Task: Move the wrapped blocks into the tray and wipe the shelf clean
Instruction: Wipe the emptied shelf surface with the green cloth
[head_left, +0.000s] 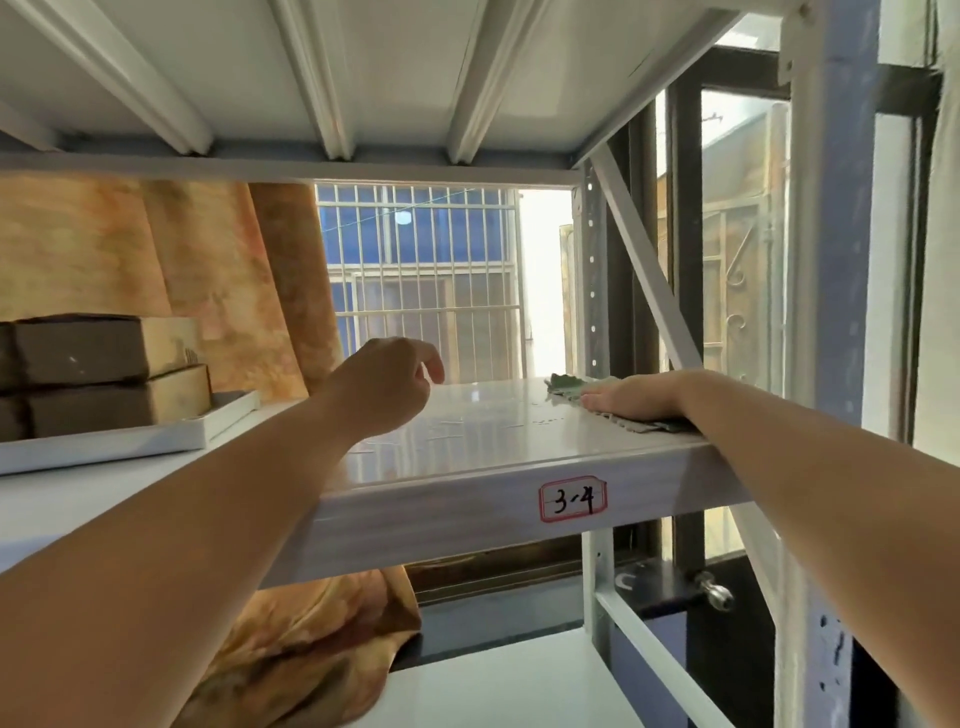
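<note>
Brown paper-wrapped blocks (104, 374) are stacked in two layers inside a white tray (130, 441) at the left of the white metal shelf (483, 441). My right hand (634, 397) lies flat on a green cloth (566, 387) at the shelf's right end, pressing it down. My left hand (384, 384) hovers over the middle of the shelf, fingers loosely curled and apart, holding nothing. The shelf surface between my hands is glossy with faint smears.
A label reading "3-4" (573, 499) is stuck on the shelf's front edge. An orange curtain (218, 270) hangs behind the tray. A barred window (421, 280) is behind the shelf. A blue upright (831, 260) and a diagonal brace (644, 265) close the right end.
</note>
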